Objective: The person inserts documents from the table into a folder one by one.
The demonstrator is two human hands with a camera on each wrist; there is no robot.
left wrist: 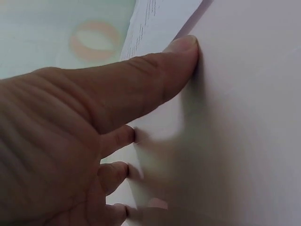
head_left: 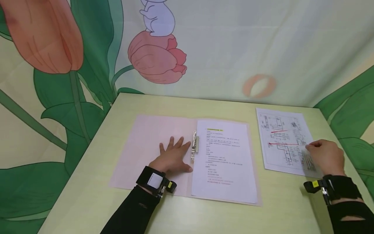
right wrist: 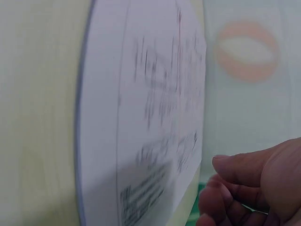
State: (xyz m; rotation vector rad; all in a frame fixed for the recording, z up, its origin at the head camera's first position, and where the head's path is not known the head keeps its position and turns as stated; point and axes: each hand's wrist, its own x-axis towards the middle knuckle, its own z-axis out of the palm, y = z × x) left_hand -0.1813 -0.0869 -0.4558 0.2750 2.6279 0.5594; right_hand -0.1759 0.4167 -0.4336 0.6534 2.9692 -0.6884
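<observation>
A pale pink folder (head_left: 163, 125) lies spread out on the table, with a metal clip (head_left: 194, 146) along its spine. On its right half rests a white printed sheet (head_left: 228, 162) with a yellow-highlighted heading. My left hand (head_left: 172, 157) presses on the left cover, fingers spread, thumb (left wrist: 155, 80) beside the spine. To the right lies a stack of papers (head_left: 270, 159) printed with technical drawings and red lines. My right hand (head_left: 327, 156) hovers over its right edge, fingers curled, thumb close to the index finger (right wrist: 214, 188), and nothing shows between them.
The light wooden table (head_left: 96, 178) ends at the back against a hanging cloth (head_left: 216, 48) printed with tulips and a white animal. A strip of tabletop separates the folder from the drawing papers. Both wrists wear black straps with small cameras.
</observation>
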